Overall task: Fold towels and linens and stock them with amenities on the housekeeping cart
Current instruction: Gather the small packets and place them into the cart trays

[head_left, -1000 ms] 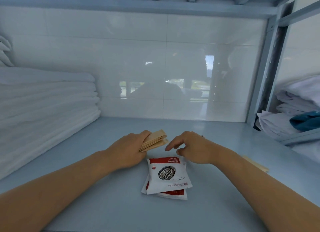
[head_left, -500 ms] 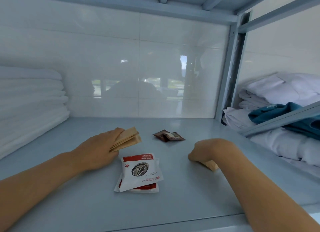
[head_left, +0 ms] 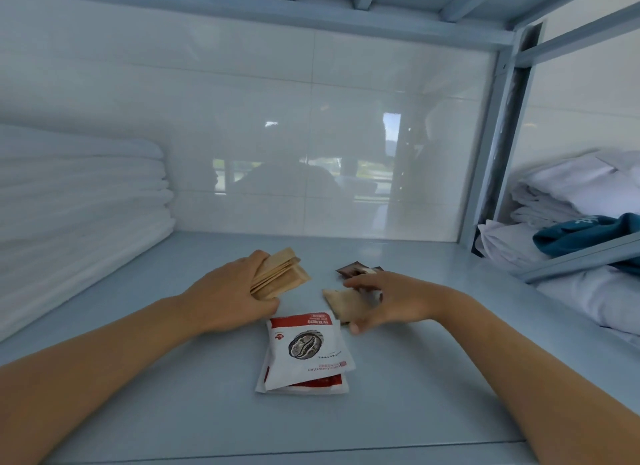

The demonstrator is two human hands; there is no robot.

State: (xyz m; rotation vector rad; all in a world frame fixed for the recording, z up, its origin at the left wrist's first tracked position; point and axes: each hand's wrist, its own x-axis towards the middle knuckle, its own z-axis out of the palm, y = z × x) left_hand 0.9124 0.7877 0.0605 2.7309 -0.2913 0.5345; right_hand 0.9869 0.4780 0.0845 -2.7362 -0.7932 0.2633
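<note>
Right hand [head_left: 391,300]: now raised mid-frame, pinching one tan paper sachet [head_left: 344,303].
Left hand [head_left: 230,296]: gripping stack of tan paper sachets [head_left: 282,274].
Lower centre: red-and-white coffee packets [head_left: 308,353] on pale blue metal shelf [head_left: 415,395].

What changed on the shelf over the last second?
The right hand went out to the right, picked up a tan packet and carried it back toward the stack of tan packets gripped by the left hand. The red-and-white sachets, brown sachets and folded white linens stayed put.
</note>
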